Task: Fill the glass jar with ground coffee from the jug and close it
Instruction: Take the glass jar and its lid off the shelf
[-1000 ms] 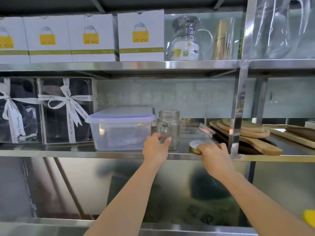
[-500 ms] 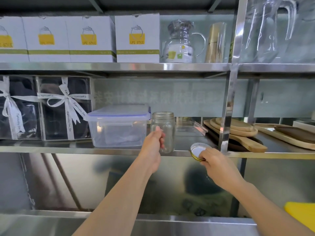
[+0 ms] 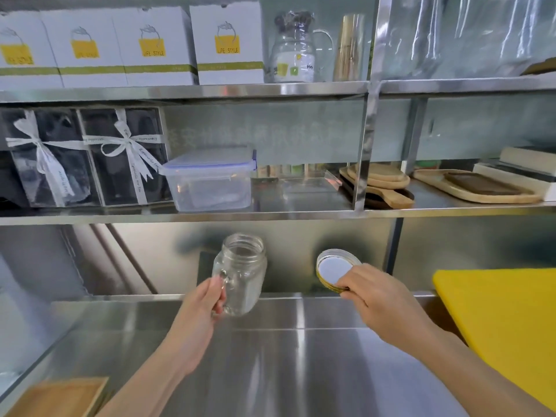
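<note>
An empty glass jar [image 3: 242, 273] with a side handle hangs in the air above the steel counter [image 3: 285, 356], tilted slightly with its open mouth up. My left hand [image 3: 207, 305] is shut on its handle. To the right, my right hand [image 3: 376, 293] pinches a round gold-rimmed lid [image 3: 335, 270] by its lower edge, white inner face toward me. Jar and lid are apart, both below the middle shelf. No jug with ground coffee is visible; a glass jug [image 3: 296, 52] stands on the top shelf.
The middle shelf [image 3: 270, 216] carries a clear lidded plastic box [image 3: 210, 182], ribboned gift boxes [image 3: 123, 158] and wooden boards [image 3: 379, 183]. White boxes [image 3: 227, 46] line the top shelf. A yellow board [image 3: 505, 326] lies at the right, a wooden tray [image 3: 57, 397] at the lower left.
Both hands have come down off the middle shelf toward the counter, the left carrying the jar by its handle and the right carrying the lid. The view has tilted downward.
</note>
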{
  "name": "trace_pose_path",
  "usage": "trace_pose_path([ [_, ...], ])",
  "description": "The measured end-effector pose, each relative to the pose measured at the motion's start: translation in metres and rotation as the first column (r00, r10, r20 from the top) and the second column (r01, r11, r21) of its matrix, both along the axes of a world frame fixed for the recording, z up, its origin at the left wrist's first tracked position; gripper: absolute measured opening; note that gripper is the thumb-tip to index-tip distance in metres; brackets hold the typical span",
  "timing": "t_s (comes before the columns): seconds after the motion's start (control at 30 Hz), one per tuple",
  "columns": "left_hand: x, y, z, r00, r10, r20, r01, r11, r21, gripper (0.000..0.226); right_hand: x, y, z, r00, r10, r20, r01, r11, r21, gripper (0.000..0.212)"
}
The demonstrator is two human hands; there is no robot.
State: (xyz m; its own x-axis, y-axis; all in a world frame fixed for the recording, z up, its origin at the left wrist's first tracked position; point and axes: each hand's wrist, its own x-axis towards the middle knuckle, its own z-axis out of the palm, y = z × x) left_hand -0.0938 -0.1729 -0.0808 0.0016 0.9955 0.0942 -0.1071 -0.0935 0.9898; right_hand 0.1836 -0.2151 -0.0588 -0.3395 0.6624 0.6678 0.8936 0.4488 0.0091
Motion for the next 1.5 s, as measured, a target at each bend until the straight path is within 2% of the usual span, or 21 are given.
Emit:
trace_pose_path([
  [0.1, -0.013, -0.049, -0.022, 0.999, -0.025, -0.024, 0.025, 1.000, -0.008, 0.038, -0.008, -0.039, -0.005, 0.999, 0.041, 0.021, -0.041, 0.999, -0.022, 0.009],
  [0.2, -0.015, -0.096, -0.037, 0.998, -0.066, 0.024, 0.067, 0.996, -0.053, 0.035, -0.012, -0.073, -0.013, 0.999, 0.046, 0.014, -0.046, 0.998, -0.049, 0.011],
  [0.33, -0.011, -0.140, -0.053, 0.993, -0.081, 0.083, 0.090, 0.990, -0.109, 0.037, -0.003, -0.111, -0.030, 1.000, -0.001, -0.014, 0.000, 0.994, -0.106, 0.011],
  [0.47, -0.011, -0.168, -0.072, 0.990, -0.090, 0.112, 0.107, 0.982, -0.158, 0.038, 0.009, -0.147, -0.044, 0.995, -0.061, 0.074, 0.071, 0.988, -0.139, 0.010],
  [0.6, -0.011, -0.189, -0.095, 0.989, -0.094, 0.111, 0.118, 0.964, -0.237, 0.050, 0.032, -0.177, -0.061, 0.989, -0.103, 0.107, 0.120, 0.977, -0.174, 0.006],
  [0.73, -0.005, -0.214, -0.112, 0.989, -0.099, 0.113, 0.128, 0.949, -0.289, 0.040, 0.053, -0.210, -0.080, 0.977, -0.195, 0.086, 0.209, 0.955, -0.210, 0.008],
  [0.83, -0.002, -0.229, -0.123, 0.988, -0.090, 0.124, 0.126, 0.937, -0.327, 0.039, 0.066, -0.233, -0.098, 0.971, -0.234, 0.047, 0.237, 0.923, -0.303, 0.026],
  [0.9, 0.001, -0.237, -0.126, 0.989, -0.079, 0.126, 0.119, 0.924, -0.362, 0.037, 0.068, -0.248, -0.111, 0.968, -0.241, 0.076, 0.252, 0.901, -0.354, 0.031],
  [1.07, 0.010, -0.258, -0.135, 0.985, -0.044, 0.168, 0.112, 0.901, -0.418, 0.035, 0.068, -0.274, -0.148, 0.952, -0.288, 0.101, 0.302, 0.841, -0.449, 0.034],
  [1.23, 0.014, -0.278, -0.137, 0.976, -0.065, 0.207, 0.149, 0.894, -0.421, 0.022, 0.060, -0.296, -0.168, 0.938, -0.323, 0.124, 0.340, 0.801, -0.493, 0.031],
  [1.4, 0.015, -0.290, -0.146, 0.980, -0.073, 0.185, 0.149, 0.887, -0.438, 0.056, 0.055, -0.312, -0.184, 0.932, -0.342, 0.121, 0.348, 0.752, -0.560, 0.020],
  [1.5, 0.013, -0.295, -0.151, 0.984, -0.094, 0.152, 0.153, 0.886, -0.438, 0.054, 0.049, -0.319, -0.188, 0.921, -0.356, 0.159, 0.375, 0.698, -0.610, 0.013],
])
